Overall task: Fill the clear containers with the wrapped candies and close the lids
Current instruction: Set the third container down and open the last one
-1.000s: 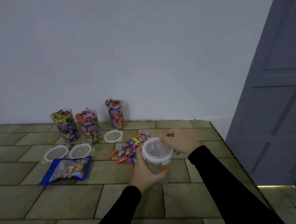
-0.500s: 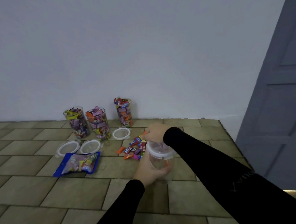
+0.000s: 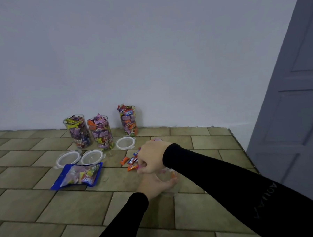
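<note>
Tan stone-patterned tile floor, meeting a pale blue-white wall; grey-blue panelled door at right.

Nearest: left hand, black sleeve, fingers curled round the side of a clear round plastic container, which stands on the floor and is largely hidden by both hands; contents blurred.

Directly above it: right hand, black sleeve, fingers bunched downward over the container's mouth; whether they pinch a candy cannot be told.

Left of the hands: blue foil candy bag, lying flat.

Just beyond the right hand: loose wrapped candies, orange, red and blue, scattered on the tile.

Farther: three white-rimmed clear round lids, lying flat, two side by side, one apart at right.

Farthest, by the wall: three tall clear cylindrical containers, upright, unlidded, filled to the brim with mixed wrapped candies.
</note>
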A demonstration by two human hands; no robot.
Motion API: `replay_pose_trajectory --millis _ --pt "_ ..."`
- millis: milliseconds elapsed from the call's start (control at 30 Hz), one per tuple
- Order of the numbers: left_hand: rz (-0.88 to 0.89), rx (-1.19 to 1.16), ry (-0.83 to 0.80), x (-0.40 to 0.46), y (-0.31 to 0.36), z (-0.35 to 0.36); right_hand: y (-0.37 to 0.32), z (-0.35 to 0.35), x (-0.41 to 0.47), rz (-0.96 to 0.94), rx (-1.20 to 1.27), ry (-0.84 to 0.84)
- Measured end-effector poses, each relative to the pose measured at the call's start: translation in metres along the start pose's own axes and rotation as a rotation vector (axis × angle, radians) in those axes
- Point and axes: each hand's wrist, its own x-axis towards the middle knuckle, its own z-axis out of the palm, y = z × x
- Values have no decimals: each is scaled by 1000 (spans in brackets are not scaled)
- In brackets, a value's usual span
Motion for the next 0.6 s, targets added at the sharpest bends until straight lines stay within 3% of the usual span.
replay_pose_trajectory --millis 100,233,367,467,600 --pt "-12 5 -19 1 -1 -1 -2 -3 -1 21 24 -64" --pt "13 -7 45 2 2 -1 -3 -5 -4 8 30 -23" --pt "4 -79 55 3 5 4 0 0 -14 -51 0 307" --pt "17 -99 90 0 4 6 -8 7 -35 94 55 566" --pt "52 -128 136 1 0 5 -17 11 -62 396 70 346"
